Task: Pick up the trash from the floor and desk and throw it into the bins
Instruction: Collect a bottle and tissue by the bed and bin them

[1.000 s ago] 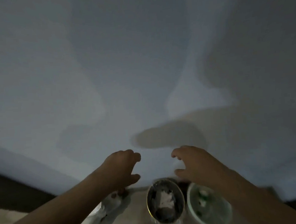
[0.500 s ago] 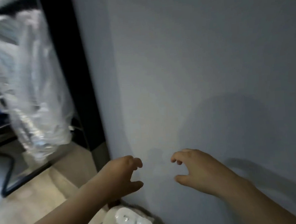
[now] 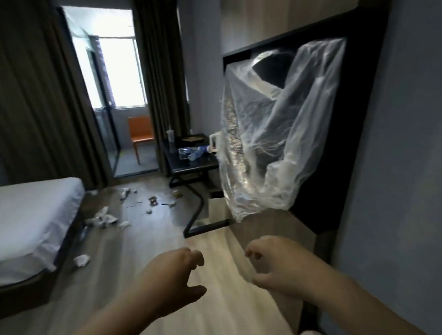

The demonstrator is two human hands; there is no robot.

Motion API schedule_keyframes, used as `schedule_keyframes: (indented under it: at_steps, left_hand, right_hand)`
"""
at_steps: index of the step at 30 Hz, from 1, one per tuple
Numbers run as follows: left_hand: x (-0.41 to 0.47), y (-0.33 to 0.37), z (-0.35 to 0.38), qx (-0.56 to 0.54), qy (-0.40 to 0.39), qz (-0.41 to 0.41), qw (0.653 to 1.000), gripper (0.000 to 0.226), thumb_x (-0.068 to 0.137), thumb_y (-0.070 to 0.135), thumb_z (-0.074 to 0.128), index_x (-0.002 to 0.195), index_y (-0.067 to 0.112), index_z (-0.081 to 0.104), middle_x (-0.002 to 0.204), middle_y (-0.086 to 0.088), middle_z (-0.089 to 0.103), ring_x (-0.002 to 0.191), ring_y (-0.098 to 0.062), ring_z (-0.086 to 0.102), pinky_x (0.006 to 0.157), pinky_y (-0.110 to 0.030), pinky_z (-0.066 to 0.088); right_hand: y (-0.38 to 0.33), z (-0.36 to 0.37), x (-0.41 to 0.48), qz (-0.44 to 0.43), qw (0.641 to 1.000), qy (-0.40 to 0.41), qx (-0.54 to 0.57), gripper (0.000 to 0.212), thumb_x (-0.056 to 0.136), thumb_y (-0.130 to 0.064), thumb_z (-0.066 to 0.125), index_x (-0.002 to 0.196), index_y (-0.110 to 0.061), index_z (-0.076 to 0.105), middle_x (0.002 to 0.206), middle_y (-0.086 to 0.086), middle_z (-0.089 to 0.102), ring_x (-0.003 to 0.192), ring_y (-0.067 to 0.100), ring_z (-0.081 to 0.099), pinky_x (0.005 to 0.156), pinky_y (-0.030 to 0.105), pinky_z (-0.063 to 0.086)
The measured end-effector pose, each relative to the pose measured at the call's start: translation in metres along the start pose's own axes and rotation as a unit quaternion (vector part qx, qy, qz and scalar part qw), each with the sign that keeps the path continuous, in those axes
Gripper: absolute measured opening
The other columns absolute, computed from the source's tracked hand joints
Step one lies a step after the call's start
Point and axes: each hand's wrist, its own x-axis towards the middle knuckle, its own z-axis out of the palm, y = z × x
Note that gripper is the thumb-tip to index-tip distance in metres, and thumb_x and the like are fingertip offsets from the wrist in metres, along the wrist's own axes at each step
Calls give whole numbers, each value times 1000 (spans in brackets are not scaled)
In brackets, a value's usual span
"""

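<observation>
Turning from wall [image 3: 410, 154] reveals trash [image 3: 102, 218] on floor [image 3: 155, 250], desk [image 3: 188, 167].

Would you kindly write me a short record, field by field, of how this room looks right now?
left hand: empty, fingers loosely curled
right hand: empty, fingers loosely curled
floor trash: crumpled paper beside bed; paper scraps farther along
desk: plastic bottle lying down, cup upright
plastic bag: clear, hanging at the right
</observation>
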Motion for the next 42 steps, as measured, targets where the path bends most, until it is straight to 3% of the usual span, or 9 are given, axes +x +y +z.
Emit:
schedule_keyframes:
  at_steps: [9, 18, 32, 42]
  left_hand:
    - [-37, -143, 6, -41, 3, -152, 987, 43, 81, 52, 61, 118, 34, 51, 115, 17, 54, 102, -4, 54, 84, -20, 44]
    - [28, -255, 4, -32, 2, -232, 972, 42, 80, 52, 61, 115, 32, 53, 115, 14, 55, 101, -5, 55, 89, -24, 46]
    - [162, -400, -10, -28, -1, -282, 959, 45, 83, 50, 60, 122, 30, 52, 118, 13, 55, 104, -5, 54, 87, -19, 43]
    - [243, -571, -5, -52, 11, -292, 955, 44, 82, 51, 60, 119, 29, 54, 117, 13, 57, 103, -5, 56, 83, -19, 43]
  right_hand:
    - [-92, 47, 133, -128, 989, -75, -11, 44, 86, -40, 61, 128, -31, 51, 123, -10, 55, 115, 8, 49, 93, 23, 40]
    - [-104, 75, 291, -181, 979, -95, -2, 44, 86, -40, 61, 128, -32, 51, 122, -11, 55, 114, 9, 50, 88, 23, 43]
    - [-102, 95, 515, -206, 969, -137, -22, 44, 86, -41, 60, 128, -31, 52, 122, -10, 57, 114, 10, 52, 93, 28, 46]
    - [-160, 135, 694, -205, 966, -158, -24, 46, 86, -40, 60, 130, -29, 52, 123, -9, 58, 112, 10, 54, 91, 27, 47]
